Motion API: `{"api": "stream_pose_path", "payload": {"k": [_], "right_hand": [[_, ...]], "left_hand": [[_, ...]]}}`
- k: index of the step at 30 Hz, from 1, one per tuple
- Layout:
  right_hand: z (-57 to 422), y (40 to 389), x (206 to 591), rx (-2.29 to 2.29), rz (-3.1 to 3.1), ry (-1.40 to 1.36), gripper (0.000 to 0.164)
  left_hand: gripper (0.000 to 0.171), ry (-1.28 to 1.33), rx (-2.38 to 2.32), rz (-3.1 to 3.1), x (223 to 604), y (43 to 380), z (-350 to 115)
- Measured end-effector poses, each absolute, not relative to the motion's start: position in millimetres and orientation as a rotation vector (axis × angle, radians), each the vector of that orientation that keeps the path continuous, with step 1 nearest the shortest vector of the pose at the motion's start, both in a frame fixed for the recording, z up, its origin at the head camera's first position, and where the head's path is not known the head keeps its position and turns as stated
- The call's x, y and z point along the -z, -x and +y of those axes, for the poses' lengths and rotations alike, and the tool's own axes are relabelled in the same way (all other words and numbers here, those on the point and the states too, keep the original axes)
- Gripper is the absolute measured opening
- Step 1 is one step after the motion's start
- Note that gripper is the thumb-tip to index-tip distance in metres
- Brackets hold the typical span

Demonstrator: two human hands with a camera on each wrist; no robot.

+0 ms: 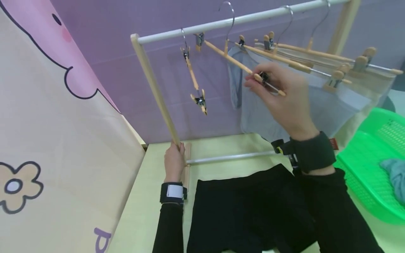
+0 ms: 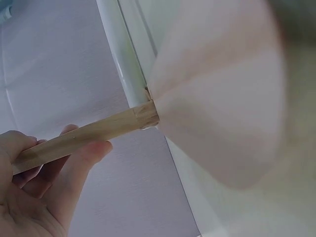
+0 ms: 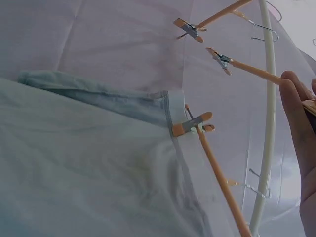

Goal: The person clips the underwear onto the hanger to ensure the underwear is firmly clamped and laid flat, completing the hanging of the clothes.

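Note:
My left hand grips the left wooden post of a clothes rack near its foot; in the left wrist view the thumb and fingers wrap the post. My right hand is up under the top rail, pinching the near clip of a wooden clip hanger. That hanger hangs by its hook from the rail and carries no garment; its far clip shows in the right wrist view. Just to its right hangs a light blue garment, clipped by the waistband.
A second bare clip hanger hangs at the rail's left end. Beige cloth hangs at the right. Black clothing lies on the pale table. On the right stands a green basket with a blue cloth inside.

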State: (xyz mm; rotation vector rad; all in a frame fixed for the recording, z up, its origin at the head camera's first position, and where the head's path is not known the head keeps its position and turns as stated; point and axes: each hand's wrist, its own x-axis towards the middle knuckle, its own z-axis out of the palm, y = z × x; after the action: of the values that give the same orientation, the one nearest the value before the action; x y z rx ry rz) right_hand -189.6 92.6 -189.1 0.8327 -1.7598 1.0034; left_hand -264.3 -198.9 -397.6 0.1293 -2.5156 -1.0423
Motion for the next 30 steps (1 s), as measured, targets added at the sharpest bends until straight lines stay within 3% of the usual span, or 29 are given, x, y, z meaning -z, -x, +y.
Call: {"api": "stream_pose_path", "payload": {"k": [17, 30], "right_hand": [[117, 174, 273, -0.911, -1.888, -0.816, 0.027], [138, 189, 337, -1.606, -2.043, -0.921, 0.026]], "left_hand": [[0.028, -0.098, 1.045, -2.522, 390, 263, -209], [0.029, -0.086, 1.053, -2.521, 388, 255, -210]]}}
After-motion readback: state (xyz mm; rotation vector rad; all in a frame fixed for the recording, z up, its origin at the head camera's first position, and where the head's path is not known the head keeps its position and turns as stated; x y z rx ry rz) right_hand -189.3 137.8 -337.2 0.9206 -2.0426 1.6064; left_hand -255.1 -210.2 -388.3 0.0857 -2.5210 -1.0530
